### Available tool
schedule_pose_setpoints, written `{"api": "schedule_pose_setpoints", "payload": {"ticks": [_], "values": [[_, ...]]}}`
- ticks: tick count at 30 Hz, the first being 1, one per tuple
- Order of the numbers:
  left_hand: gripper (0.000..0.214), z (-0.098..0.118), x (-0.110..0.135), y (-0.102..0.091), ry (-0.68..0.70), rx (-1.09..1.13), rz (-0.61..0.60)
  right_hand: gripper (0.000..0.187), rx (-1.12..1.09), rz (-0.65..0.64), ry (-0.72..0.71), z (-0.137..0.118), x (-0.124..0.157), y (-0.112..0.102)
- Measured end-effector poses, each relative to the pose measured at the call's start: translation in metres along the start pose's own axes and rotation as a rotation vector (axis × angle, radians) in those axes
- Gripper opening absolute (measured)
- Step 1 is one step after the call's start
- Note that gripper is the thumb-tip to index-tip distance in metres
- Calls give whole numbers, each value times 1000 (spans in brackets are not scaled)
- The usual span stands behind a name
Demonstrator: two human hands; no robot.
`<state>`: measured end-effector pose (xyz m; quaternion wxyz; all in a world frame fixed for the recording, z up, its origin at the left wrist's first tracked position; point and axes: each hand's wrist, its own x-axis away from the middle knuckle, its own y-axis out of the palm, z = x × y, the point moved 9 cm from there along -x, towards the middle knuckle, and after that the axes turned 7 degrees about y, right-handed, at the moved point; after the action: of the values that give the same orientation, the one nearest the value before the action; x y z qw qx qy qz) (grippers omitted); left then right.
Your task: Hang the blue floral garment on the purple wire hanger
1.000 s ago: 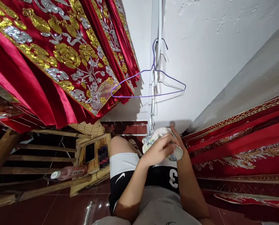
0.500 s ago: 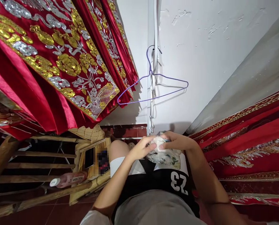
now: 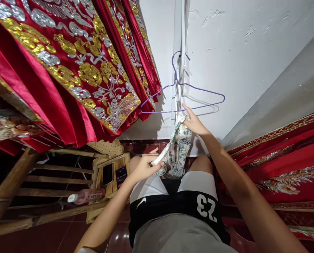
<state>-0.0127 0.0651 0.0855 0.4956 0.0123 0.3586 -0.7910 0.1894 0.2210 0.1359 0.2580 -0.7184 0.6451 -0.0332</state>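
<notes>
Between my hands a white piece of cloth with a green and blue floral print (image 3: 181, 147) hangs in loose folds above my lap; what kind of garment it is, I cannot tell. My left hand (image 3: 145, 166) pinches a pale edge of it low on the left. Higher up, near the wall, my right hand (image 3: 193, 121) grips its upper edge, with one finger stretched upward. Just above that hand, a purple wire hanger (image 3: 183, 110) hangs from a white strap on the wall, its lower bar close to my fingers.
Red garments with gold and silver sequins (image 3: 93, 70) hang at the left, and beaded red cloth (image 3: 291, 158) at the right. A bamboo chair (image 3: 59, 179) stands at lower left, with a pink bottle (image 3: 89, 196) and two phones (image 3: 108, 174) beside it. White wall (image 3: 251, 63) lies ahead.
The floral cloth was bunched up in both hands over my lap; now it hangs unfolded. My right hand has risen toward the hanger, while my left has moved left and slightly down.
</notes>
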Motion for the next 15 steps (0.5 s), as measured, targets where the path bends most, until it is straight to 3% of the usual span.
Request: {"api": "schedule_pose_setpoints", "payload": {"ticks": [2,4,7,9,12,14,15], "values": [[38,9,5,5,-38,25,-4,63,23,-34,-24,7,-8,17],[36,12,9,-1,-87,-17,5,43,49,-5,-16,12,-8,19],[23,5,11,-23,-167,-223,-9,20,53,128,-14,12,4,-6],[17,-9,8,-36,-230,-437,-86,14,50,173,-46,3,14,-26],[21,-34,0,-46,-280,-670,-250,12,106,134,-90,-16,23,-42],[20,-43,-11,-55,-265,-713,-260,13,148,107,-95,-27,24,-46],[20,-43,-18,-63,-240,-706,-210,12,156,101,-95,-32,23,-47]]}}
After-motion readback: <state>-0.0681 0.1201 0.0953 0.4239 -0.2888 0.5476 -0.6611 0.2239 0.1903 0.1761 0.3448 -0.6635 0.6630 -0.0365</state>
